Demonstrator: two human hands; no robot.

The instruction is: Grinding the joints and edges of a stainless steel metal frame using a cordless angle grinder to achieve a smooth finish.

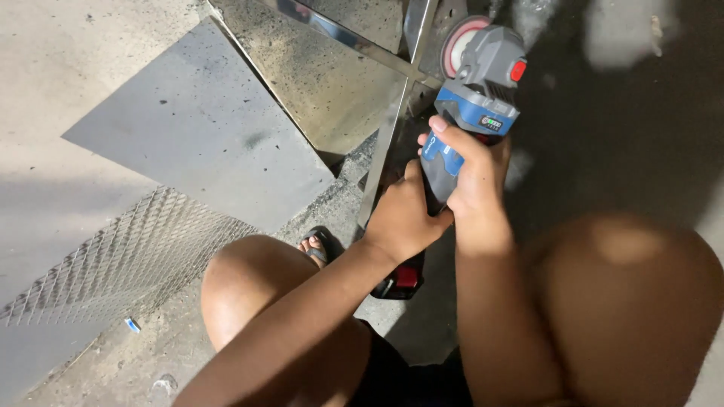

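Note:
A blue and grey cordless angle grinder [477, 90] with a red button and a round disc [460, 45] is held over a shiny metal frame [392, 120] made of crossed bars. My right hand [473, 177] grips the grinder's body from the right, thumb on top. My left hand [403, 215] wraps the lower handle, just above the red and black battery [400, 280]. The disc sits at the joint where the bars cross.
A flat grey metal sheet [204, 128] lies on the concrete floor at left, with an expanded wire mesh panel [113, 256] below it. My knees [249, 286] flank the arms, and a foot in a black sandal [320, 245] rests by the frame. Dark shadow covers the right.

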